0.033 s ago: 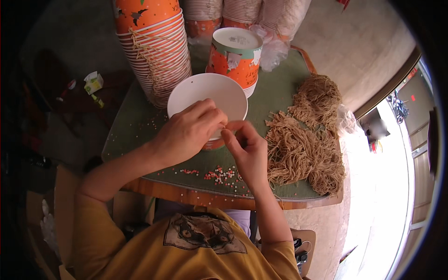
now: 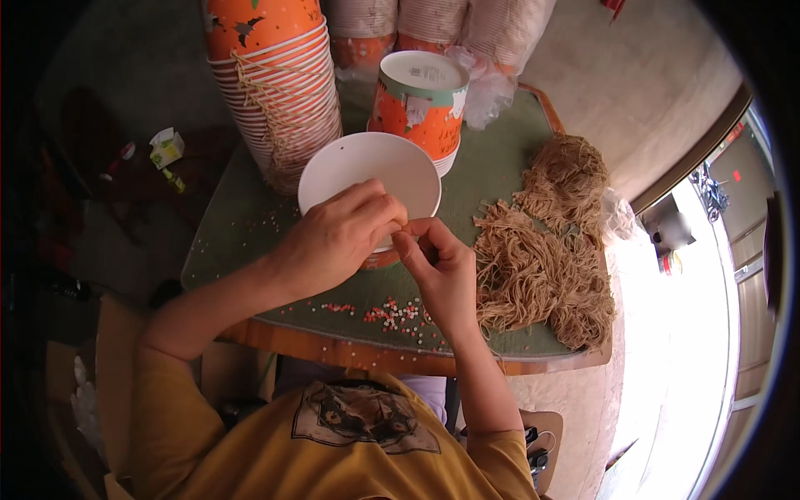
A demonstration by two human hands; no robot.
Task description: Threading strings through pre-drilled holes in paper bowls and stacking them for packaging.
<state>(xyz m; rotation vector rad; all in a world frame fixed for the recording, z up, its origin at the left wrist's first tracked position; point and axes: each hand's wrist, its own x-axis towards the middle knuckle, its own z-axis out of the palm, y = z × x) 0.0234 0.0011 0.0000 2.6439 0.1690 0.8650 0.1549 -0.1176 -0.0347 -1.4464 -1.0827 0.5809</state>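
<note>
A paper bucket (image 2: 367, 160), white inside and orange outside, stands on the table with its opening up. A small hole shows near its far rim. My left hand (image 2: 337, 237) reaches over the near side of this bucket, its fingers closed and bent down at the rim. Close against its fingertips, my right hand (image 2: 443, 271) has its thumb and forefinger pinched together. Whatever lies between the fingertips is hidden or too small to name. Right of my right hand lie bundles of tan cord (image 2: 533, 267). Small white and coral beads (image 2: 396, 313) are scattered before the bucket.
A tall leaning stack of orange buckets (image 2: 279, 100), strung with cord, rises at the left. Behind the open bucket stands an upside-down bucket (image 2: 421, 104). Bagged stacks (image 2: 504, 33) line the back. The green table's wooden edge (image 2: 408, 360) runs close to my body.
My right hand's fingers have shifted very slightly at the bucket's rim. Both hands remain close together there.
</note>
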